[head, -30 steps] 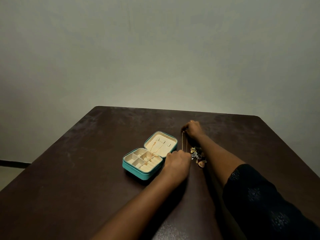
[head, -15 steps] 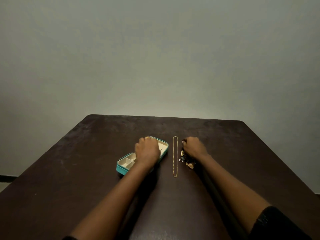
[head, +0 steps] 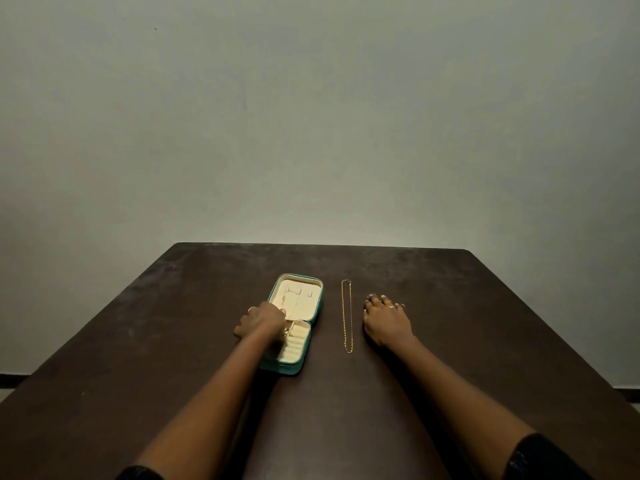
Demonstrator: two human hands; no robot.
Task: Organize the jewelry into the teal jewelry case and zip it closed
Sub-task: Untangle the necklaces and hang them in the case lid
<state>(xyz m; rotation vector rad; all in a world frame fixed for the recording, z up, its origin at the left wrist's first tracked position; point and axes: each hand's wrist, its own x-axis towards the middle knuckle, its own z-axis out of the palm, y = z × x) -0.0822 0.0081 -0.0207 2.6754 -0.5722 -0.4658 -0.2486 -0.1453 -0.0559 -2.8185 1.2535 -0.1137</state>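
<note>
Teal jewelry case (head: 282, 369) lies open on the dark brown table (head: 485, 341), left of centre, with the lid folded back away from me and the cream lining facing up. The near half has cream compartments and ring rolls, and a few small gold pieces (head: 288, 332) sit by the hinge. A thin chain hangs on the lid lining, too small for me to detail. My left hand (head: 263, 322) is over the case at the hinge line, knuckles up and fingers curled down into it. I can't tell whether it pinches anything, since the fingertips are hidden. My right hand (head: 386, 322) rests palm down on the table, well right of the case, with its fingers loosely extended and gripping nothing I can see. There is a ring (head: 391, 306) on one finger. A gold chain (head: 347, 317) lies in a straight doubled line on the table between the case and the right hand, touching neither. A dark sleeve (head: 540, 459) shows at the lower right, and a plain grey wall (head: 311, 116) stands behind the table.
</note>
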